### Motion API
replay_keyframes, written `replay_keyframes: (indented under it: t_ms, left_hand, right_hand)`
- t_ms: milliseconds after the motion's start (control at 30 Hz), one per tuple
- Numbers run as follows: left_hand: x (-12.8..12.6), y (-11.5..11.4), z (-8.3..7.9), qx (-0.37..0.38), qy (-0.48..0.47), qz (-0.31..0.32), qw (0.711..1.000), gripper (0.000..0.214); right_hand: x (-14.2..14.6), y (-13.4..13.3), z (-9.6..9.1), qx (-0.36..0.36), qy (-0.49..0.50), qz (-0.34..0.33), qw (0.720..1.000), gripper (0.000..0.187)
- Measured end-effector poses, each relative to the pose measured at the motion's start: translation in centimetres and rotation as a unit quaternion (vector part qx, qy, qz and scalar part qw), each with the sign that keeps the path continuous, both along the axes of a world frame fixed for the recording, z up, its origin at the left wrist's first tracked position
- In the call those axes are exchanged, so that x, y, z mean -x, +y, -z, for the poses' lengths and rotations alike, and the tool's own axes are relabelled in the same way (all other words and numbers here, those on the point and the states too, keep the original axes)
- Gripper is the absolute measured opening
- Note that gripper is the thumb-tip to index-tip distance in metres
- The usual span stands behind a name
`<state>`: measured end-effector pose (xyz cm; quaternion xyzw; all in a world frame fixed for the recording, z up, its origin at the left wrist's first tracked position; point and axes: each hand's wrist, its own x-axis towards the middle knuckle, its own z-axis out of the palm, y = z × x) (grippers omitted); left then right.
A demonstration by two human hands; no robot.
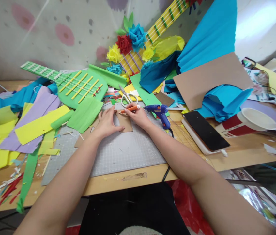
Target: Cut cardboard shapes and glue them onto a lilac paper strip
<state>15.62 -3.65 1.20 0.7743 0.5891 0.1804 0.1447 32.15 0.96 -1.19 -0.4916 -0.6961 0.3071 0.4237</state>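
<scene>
A small piece of brown cardboard (126, 125) lies on the grey cutting mat (128, 153). My left hand (109, 122) rests on its left side, thumb and fingers spread apart. In my right hand (139, 115) is a slim orange pen (129, 109), its tip pointing left and touching or just above the cardboard near my left fingers. Just beyond my right hand lie scissors (128, 97) with white handles. A blue hot glue gun (161, 114) lies to the right of that hand. More brown cardboard (83, 137) sticks out left of my left wrist.
A green paper-covered guitar shape (79, 88) lies at back left, with crepe paper strips (40, 129) before it. A decorated yellow guitar (131, 62) leans on the wall. To the right are a cardboard sheet (211, 75), a phone (205, 130) and a tilted paper cup (245, 122).
</scene>
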Motion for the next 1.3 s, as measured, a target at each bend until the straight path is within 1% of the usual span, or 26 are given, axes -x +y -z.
replay_keyframes:
  t_ms: [100,167,367,567,633,800,867,1100,1200,1300]
  left_hand:
    - [0.01,0.03,0.06,0.002,-0.006,0.001,1.0,0.096]
    - [0.04,0.07,0.12,0.0,-0.007,0.0,1.0,0.096]
    - [0.04,0.07,0.08,-0.001,-0.01,0.004,1.0,0.096]
    - [0.02,0.04,0.13,-0.002,-0.015,0.004,1.0,0.096]
    - [0.09,0.08,0.25,-0.004,-0.017,0.006,1.0,0.095]
    - [0.22,0.23,0.51,-0.002,-0.017,0.006,1.0,0.097]
    - [0.2,0.24,0.48,-0.002,-0.016,0.006,1.0,0.098]
    - [0.13,0.17,0.28,-0.002,-0.015,0.007,1.0,0.097]
    - [0.2,0.2,0.41,-0.008,-0.014,0.011,1.0,0.097]
    - [0.23,0.19,0.46,-0.008,-0.015,0.01,1.0,0.097]
  right_hand:
    - [-0.11,-0.08,-0.13,-0.007,-0.005,0.039,0.999,0.015]
    - [-0.18,-0.14,-0.21,-0.012,-0.004,0.048,0.999,0.015]
    - [-0.03,-0.09,-0.18,0.0,0.002,0.0,1.0,0.017]
    - [0.12,-0.07,-0.17,0.01,0.004,-0.013,1.0,0.016]
    - [0.07,-0.12,-0.22,0.011,-0.003,-0.002,1.0,0.016]
    - [-0.13,-0.14,-0.28,0.002,0.002,0.053,0.999,0.017]
    - [-0.11,-0.17,-0.31,0.003,0.003,0.048,0.999,0.018]
    - [0.18,-0.25,-0.22,0.014,-0.005,-0.001,1.0,0.019]
    - [0.12,-0.29,-0.35,0.013,-0.013,0.009,1.0,0.018]
    - [-0.02,-0.38,-0.59,0.012,-0.011,0.046,0.999,0.017]
